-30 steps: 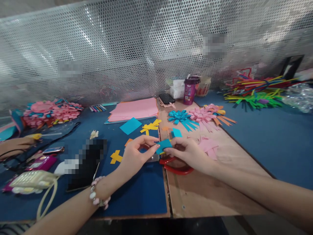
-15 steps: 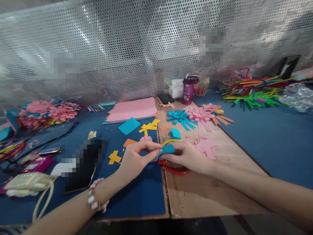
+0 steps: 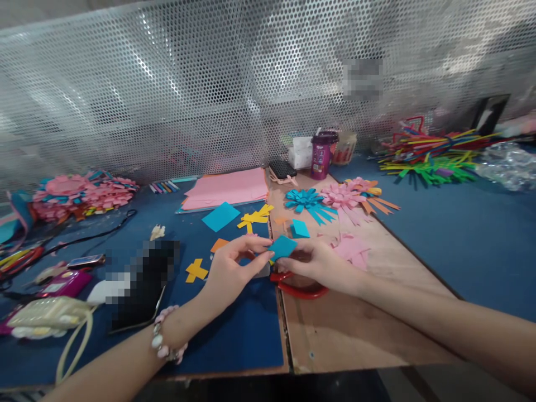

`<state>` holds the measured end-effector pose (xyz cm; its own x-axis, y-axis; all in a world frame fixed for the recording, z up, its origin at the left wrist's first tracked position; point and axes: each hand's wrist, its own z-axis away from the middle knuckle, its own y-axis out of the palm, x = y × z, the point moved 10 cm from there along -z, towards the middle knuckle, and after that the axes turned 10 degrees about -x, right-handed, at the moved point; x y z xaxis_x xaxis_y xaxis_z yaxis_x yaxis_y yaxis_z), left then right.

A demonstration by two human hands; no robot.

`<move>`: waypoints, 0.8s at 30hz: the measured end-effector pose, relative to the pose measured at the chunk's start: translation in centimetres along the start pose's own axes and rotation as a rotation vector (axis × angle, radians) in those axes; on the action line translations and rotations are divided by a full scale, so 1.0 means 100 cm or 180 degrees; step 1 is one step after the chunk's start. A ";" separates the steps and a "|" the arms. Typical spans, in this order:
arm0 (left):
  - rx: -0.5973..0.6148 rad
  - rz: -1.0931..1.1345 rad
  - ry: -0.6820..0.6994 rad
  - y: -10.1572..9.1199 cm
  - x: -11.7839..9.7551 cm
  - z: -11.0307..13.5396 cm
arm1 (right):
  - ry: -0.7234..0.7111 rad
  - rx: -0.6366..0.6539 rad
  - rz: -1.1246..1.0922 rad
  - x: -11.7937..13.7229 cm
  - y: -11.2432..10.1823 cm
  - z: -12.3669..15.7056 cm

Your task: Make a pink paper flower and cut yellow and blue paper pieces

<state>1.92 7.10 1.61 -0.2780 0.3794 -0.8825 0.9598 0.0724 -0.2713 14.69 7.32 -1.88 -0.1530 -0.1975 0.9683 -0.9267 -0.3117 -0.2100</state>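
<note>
My left hand (image 3: pixel 237 259) pinches the left corner of a small blue paper square (image 3: pixel 283 247) between thumb and fingertips. From the right, my right hand (image 3: pixel 322 265) grips the same square, its thumb under the lower edge. The paper looks flat and tilted, held just above the table. Beneath my right hand lie scissors with a red handle (image 3: pixel 304 289); the hand hides part of them. Near my left hand are an orange paper piece (image 3: pixel 219 244) and crossed yellow strips (image 3: pixel 196 271). A second small blue square (image 3: pixel 300 228) lies just beyond my fingers.
Behind sits a stack of pink paper (image 3: pixel 228 187), with a larger blue square (image 3: pixel 221 216) before it. Finished-looking blue (image 3: pixel 304 199) and pink (image 3: pixel 341 197) paper flowers lie right of centre. A purple cup (image 3: pixel 320 158) stands near the mesh wall. A black phone (image 3: pixel 144 290) is at left.
The blue square, curled over between my fingers before, is now opened out flat with its face showing. Both hands stay in nearly the same place.
</note>
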 end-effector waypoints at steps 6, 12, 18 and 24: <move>0.0058 0.0109 -0.0242 0.000 0.009 -0.006 | -0.0022 -0.0045 -0.0001 0.004 -0.003 -0.001; 0.0388 0.0279 -0.0569 0.011 0.014 -0.003 | -0.0263 -0.0105 0.0752 0.012 -0.005 0.000; 0.0389 0.0298 -0.0387 0.011 0.008 -0.005 | -0.0145 -0.0079 0.0715 0.006 -0.004 0.001; 0.0384 0.0382 -0.0388 0.011 0.011 -0.006 | 0.0023 -0.0051 -0.0060 0.005 -0.002 0.000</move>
<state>2.73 8.12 0.56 -0.1716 0.2637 -0.9492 0.9767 -0.0803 -0.1989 14.82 7.26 -1.41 -0.1379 -0.1848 0.9730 -0.9348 -0.3002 -0.1895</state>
